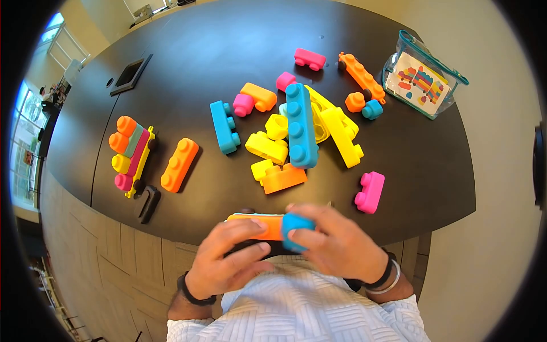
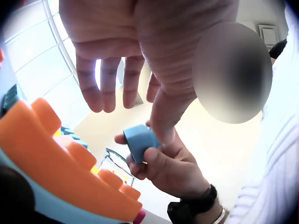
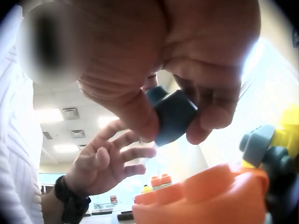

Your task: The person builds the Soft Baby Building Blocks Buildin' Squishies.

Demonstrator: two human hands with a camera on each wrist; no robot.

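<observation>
My right hand [image 1: 348, 246] pinches a small blue toy block [image 1: 296, 236] between thumb and fingers. In the right wrist view the blue block [image 3: 176, 115] is tilted, held above a long orange studded block [image 3: 201, 200]. That orange block [image 2: 60, 161] sits on a light blue piece [image 2: 35, 200], with a black wheel [image 2: 14, 191] in front, at the table's near edge. My left hand [image 1: 231, 253] is beside the orange block, fingers loosely extended. In the left wrist view its thumb overlaps the blue block, and its palm holds nothing.
Yellow, blue, pink and orange blocks lie around a long blue block [image 1: 301, 125] mid-table. At left stand a stacked block wagon [image 1: 137, 151], an orange block [image 1: 180, 165] and a black piece [image 1: 149, 204]. A clear bag [image 1: 424, 77] and an orange wheeled piece [image 1: 362, 77] lie back right.
</observation>
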